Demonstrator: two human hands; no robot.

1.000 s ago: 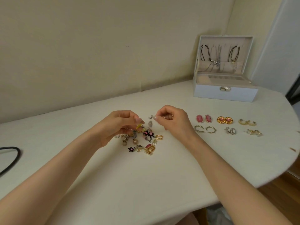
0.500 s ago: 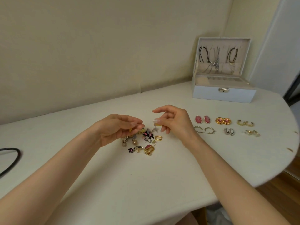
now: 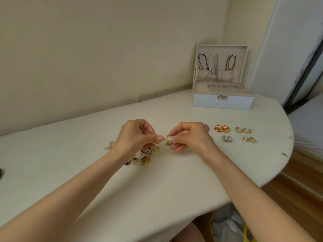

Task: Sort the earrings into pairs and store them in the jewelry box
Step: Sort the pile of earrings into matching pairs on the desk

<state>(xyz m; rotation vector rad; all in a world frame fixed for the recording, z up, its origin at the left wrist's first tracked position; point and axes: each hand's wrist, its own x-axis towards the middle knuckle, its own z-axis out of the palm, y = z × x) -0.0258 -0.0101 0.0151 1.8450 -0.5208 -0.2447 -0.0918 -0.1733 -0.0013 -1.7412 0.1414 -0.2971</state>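
**Two hands meet over a single earring at the sorting desk**

A person's left hand [image 3: 138,137] and right hand [image 3: 190,137] come together fingertip to fingertip just above a pale desk [image 3: 174,180]. A small yellow earring [image 3: 167,139] sits in the narrow gap where they meet. The right hand's thumb and forefinger are pressed together on the piece, pinching it, with the other fingers curled below. The left hand's thumb and forefinger close to a point against the earring's other side, but it is too small to tell whether they grip it or only touch it.

Directly beneath the left hand lies the unsorted heap of earrings [image 3: 145,158], gold, dark and red pieces touching one another. One beaded earring [image 3: 110,145] lies apart beside the left wrist.

To the right of the hands, pairs are set out in two rows. They are a round gold pair with pink centres [image 3: 222,128], gold hoops [image 3: 243,130], a silver pair [image 3: 227,139] and a further gold pair [image 3: 250,139]. A pink earring [image 3: 206,127] shows partly behind the right hand.

Well beyond them, at the desk's far corner, the white jewelry box [image 3: 222,102] stands with its lid raised. Necklaces [image 3: 216,67] hang inside the lid.
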